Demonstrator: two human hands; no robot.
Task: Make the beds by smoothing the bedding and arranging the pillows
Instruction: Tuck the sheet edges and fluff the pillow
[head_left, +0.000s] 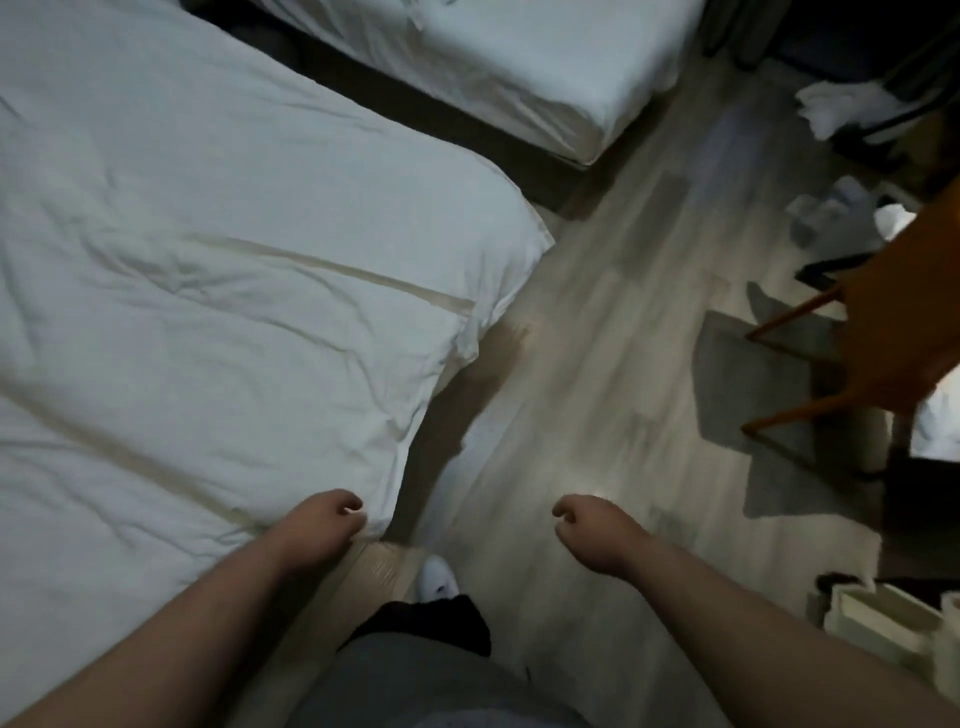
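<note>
Item 1. Near bed: filled the left half of the view and was covered by a white duvet. The duvet was creased in several places, with a long fold line running across it toward the foot corner. That corner hung over the edge of the bed above the floor.

Item 2. Second bed: lay at the top of the view, well apart from the hands. It was covered in white, with its corner tucked square over a dark base.

Item 3. Left hand: was low in the view at the near edge of the duvet, fingers curled inward. It could not be told whether they pinched the cloth or only hung just beside it.

Item 4. Right hand: was apart from the left, over bare floor, with fingers loosely curled round nothing.

Item 5. Floor: pale wood-look boards, blurred by motion, running between the beds and the furniture on the right.

Item 6. Chair: orange with thin legs, at the right edge.

Item 7. Heap of white cloth: at the upper right, on dark furniture that was too dim to identify.

Item 8. White shoe: on the floor between the forearms, below a black trouser leg.
</note>
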